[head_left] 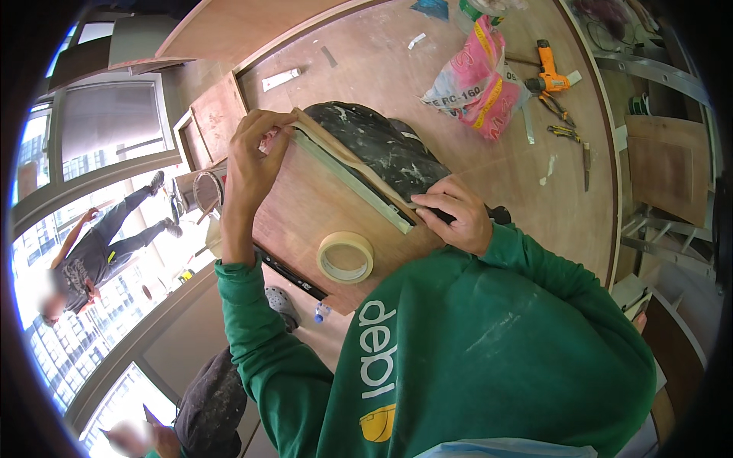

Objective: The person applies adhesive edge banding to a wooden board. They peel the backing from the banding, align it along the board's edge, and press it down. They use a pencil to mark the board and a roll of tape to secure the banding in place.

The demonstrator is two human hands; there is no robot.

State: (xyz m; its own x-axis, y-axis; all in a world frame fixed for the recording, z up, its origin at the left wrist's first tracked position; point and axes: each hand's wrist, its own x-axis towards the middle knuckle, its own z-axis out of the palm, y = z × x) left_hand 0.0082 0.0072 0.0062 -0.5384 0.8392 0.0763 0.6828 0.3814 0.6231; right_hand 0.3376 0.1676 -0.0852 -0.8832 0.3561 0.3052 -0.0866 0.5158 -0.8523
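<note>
My left hand (256, 153) pinches the far end of a narrow beige strip (343, 155), thumb against fingers. At the strip's near end my right hand (462, 217) is closed, its fingertips pressed together; a small dark thing by them is too unclear to name. Between my hands the strip runs slantwise, beside a pale green strip (353, 185) with a dark edge along the wooden board (301, 202). A roll of masking tape (327, 263) lies on that board, close to my body. Just beyond the strips is a black, paint-spattered trouser leg (374, 141).
Farther off on the wooden surface lie a white tube (281, 79), a pink-and-white bag (477, 84), an orange power tool (548, 72) and pliers (561, 111). A metal ladder (657, 72) stands right. One person (92, 259) is at the left, another (206, 404) lower left.
</note>
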